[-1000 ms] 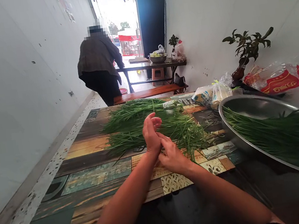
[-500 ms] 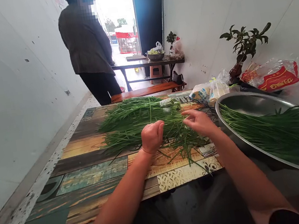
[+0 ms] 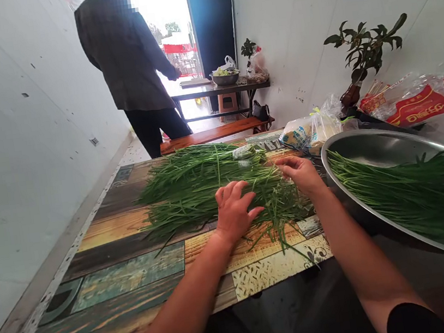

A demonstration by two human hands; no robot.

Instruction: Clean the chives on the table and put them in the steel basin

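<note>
A loose heap of garlic chives (image 3: 182, 208) lies across the wood-patterned table (image 3: 132, 267), with pale stem ends to the right. A bunch behind it wears a whitish band (image 3: 242, 152). My left hand (image 3: 234, 211) is over the near side of the heap, fingers spread and bent. At the stem ends, my right hand (image 3: 303, 174) has thumb and fingers pinched on chives; the exact stalks are too small to tell. Trimmed bits and bent leaves (image 3: 282, 229) lie between and below the hands.
On the right stands a large steel basin (image 3: 381, 215) holding more chives. Behind it are plastic bags (image 3: 310, 132), a potted plant (image 3: 367, 55) and a red package (image 3: 420, 105). Beyond the bench (image 3: 213, 133), a person (image 3: 124, 59) stands by another table with a bowl (image 3: 226, 77).
My hands were together, then parted; the right moved to the stem ends and the left went from a fist to spread fingers. The person behind straightened up from bending.
</note>
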